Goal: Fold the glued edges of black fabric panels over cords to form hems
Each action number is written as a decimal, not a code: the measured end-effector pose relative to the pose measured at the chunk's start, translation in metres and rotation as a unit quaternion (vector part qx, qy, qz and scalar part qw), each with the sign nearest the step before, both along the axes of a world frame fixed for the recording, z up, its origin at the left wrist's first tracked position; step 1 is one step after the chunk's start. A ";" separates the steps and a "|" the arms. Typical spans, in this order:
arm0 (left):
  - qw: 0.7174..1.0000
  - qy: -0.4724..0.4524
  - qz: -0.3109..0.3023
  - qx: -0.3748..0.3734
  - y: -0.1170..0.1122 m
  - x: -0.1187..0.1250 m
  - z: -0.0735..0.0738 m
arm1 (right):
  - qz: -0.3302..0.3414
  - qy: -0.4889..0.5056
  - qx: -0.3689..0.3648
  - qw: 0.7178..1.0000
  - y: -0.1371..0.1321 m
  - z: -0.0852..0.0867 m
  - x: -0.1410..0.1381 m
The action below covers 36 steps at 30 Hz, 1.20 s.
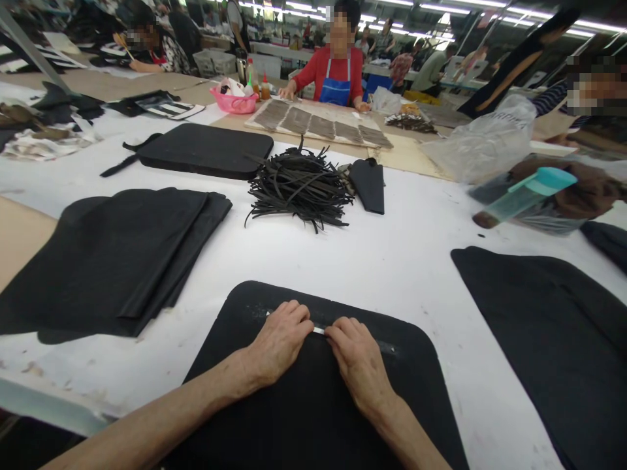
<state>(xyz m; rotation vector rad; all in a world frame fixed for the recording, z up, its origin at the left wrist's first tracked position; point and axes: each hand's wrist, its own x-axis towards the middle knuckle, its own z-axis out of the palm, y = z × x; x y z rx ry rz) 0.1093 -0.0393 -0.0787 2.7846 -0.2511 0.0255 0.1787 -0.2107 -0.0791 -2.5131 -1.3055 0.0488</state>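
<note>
A black fabric panel (pixel 401 365) with rounded corners lies flat in front of me on the white table (pixel 401 261). A thin pale strip (pixel 319 331) runs across its upper part. My left hand (pixel 279 339) and my right hand (pixel 355 356) rest side by side on the panel, fingers curled down and pressed onto the strip. Only a short piece of the strip shows between the two hands.
Folded black fabric (pixel 112 254) lies to the left, another black panel (pixel 548 326) to the right. Behind are a heap of black strips (pixel 298 186), a black pad (pixel 206 150), a teal-capped bottle (pixel 526 196) and plastic bags. A person in a blue apron (pixel 336 75) sits across.
</note>
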 end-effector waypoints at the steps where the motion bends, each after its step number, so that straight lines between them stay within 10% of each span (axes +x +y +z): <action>1: 1.000 0.004 -0.005 0.001 0.000 0.000 0.000 | 0.001 -0.004 -0.001 1.000 -0.001 0.000 0.000; 20: 0.972 -0.084 -0.172 0.134 0.007 -0.008 -0.005 | 0.059 -0.072 -0.004 0.996 -0.020 -0.007 -0.009; 36: 0.959 -0.068 -0.171 0.214 -0.008 -0.014 -0.004 | 0.115 -0.169 -0.033 0.978 -0.050 -0.006 -0.001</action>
